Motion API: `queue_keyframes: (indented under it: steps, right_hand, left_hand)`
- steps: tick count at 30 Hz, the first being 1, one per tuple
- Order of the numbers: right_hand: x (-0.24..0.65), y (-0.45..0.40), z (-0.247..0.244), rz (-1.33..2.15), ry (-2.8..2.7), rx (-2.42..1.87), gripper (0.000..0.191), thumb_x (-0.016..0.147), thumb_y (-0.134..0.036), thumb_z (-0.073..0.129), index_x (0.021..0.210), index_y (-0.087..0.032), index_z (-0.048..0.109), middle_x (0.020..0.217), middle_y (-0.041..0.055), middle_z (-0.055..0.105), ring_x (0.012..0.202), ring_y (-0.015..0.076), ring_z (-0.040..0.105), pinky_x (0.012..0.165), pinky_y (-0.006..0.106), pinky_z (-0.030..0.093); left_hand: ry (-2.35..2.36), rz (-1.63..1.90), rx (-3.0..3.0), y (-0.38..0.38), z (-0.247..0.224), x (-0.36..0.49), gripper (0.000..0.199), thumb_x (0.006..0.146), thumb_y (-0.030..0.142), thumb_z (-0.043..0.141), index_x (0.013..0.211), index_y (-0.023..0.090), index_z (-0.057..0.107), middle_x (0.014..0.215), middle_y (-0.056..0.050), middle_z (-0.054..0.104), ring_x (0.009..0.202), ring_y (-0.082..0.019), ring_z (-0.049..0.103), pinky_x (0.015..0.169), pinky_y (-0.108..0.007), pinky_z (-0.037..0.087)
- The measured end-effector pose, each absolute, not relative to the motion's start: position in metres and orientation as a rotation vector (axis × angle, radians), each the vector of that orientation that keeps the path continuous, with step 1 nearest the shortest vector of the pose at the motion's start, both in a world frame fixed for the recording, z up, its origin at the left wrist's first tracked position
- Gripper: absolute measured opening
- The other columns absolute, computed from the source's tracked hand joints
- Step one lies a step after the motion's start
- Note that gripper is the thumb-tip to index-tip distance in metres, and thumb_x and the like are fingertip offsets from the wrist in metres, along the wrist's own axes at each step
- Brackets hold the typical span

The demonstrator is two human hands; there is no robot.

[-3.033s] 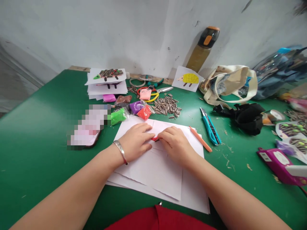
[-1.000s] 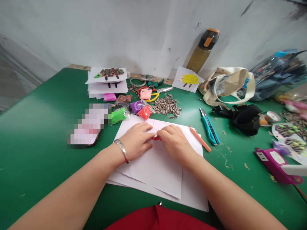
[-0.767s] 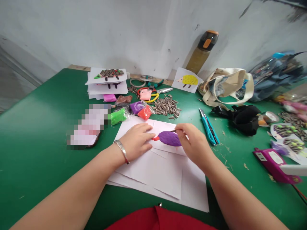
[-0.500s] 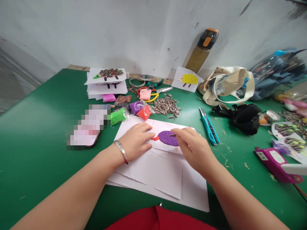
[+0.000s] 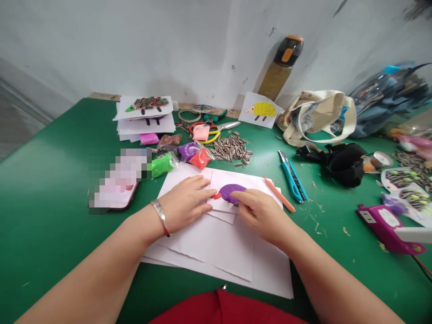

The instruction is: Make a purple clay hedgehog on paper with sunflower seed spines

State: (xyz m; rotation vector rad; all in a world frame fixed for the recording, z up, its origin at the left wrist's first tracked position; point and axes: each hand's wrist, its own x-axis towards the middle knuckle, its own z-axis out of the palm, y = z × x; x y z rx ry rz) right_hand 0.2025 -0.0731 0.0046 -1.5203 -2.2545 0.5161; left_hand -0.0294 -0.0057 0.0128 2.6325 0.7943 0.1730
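Observation:
My left hand [image 5: 186, 201] lies flat with fingers stretched out on a small white sheet, its fingertips at the red clay piece [image 5: 216, 195]. Beside that red piece is a flattened purple clay oval [image 5: 229, 192] stuck on the same sheet. My right hand [image 5: 261, 209] is over the oval's right part, its index finger on the clay. Between that hand's finger and thumb a sunflower seed [image 5: 236, 204] shows at the oval's lower edge, partly hidden. Larger white sheets [image 5: 270, 265] lie underneath.
Beyond the sheets are bagged clay [image 5: 163, 165], a sunflower seed pile [image 5: 231, 148] and scissors [image 5: 225, 128]. A phone [image 5: 116, 182] lies left; an orange tool [image 5: 279, 195] and a blue utility knife [image 5: 293, 177] lie right. Finished pictures [image 5: 146, 108] and a bottle [image 5: 280, 67] stand by the wall.
My right hand has moved left and slightly down, carrying the seed from the oval's upper right to its lower edge. The orange tool is now uncovered. My left hand stays on the paper.

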Motion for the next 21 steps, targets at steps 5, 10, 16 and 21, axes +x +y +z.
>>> queue_keyframes:
  steps: [5, 10, 16, 21]
  right_hand:
    - [0.2065, -0.0704, -0.0010, 0.535, -2.178, -1.466, 0.045, 0.083, -0.008, 0.041, 0.120, -0.023, 0.062, 0.094, 0.0042, 0.070, 0.081, 0.0183, 0.063, 0.071, 0.031, 0.048]
    - [0.2071, -0.0683, -0.0025, 0.557, -2.159, -1.456, 0.045, 0.082, -0.007, 0.042, 0.120, -0.023, 0.061, 0.096, 0.0034, 0.071, 0.076, 0.0160, 0.063, 0.068, 0.029, 0.047]
    - [0.2057, -0.0684, 0.0005, 0.583, -2.155, -1.444, 0.044, 0.084, -0.007, 0.042, 0.120, -0.023, 0.060, 0.086, 0.0002, 0.069, 0.072, 0.0142, 0.060, 0.067, 0.027, 0.045]
    - [0.2071, -0.0684, -0.0011, 0.550, -2.114, -1.479, 0.042, 0.084, -0.008, 0.044, 0.118, -0.024, 0.061, 0.074, -0.0021, 0.065, 0.061, 0.0121, 0.055, 0.060, 0.024, 0.043]
  left_hand:
    - [0.830, 0.209, 2.607, -0.0092, 0.0179, -0.0356, 0.031, 0.097, 0.033, 0.049, 0.122, 0.024, 0.066, 0.126, -0.011, 0.060, 0.120, -0.027, 0.052, 0.104, -0.042, 0.043]
    - [0.823, 0.185, 2.641, -0.0110, 0.0153, -0.0366, 0.034, 0.096, 0.034, 0.053, 0.126, 0.027, 0.064, 0.128, -0.010, 0.059, 0.122, -0.028, 0.051, 0.105, -0.044, 0.042]
    - [0.774, 0.125, 2.717, -0.0116, 0.0124, -0.0314, 0.032, 0.093, 0.034, 0.058, 0.121, 0.023, 0.068, 0.114, -0.012, 0.062, 0.115, -0.031, 0.052, 0.102, -0.048, 0.042]
    - [0.749, 0.131, 2.649, -0.0112, 0.0192, -0.0303, 0.032, 0.094, 0.031, 0.055, 0.124, 0.022, 0.064, 0.105, -0.009, 0.063, 0.102, -0.025, 0.055, 0.096, -0.040, 0.044]
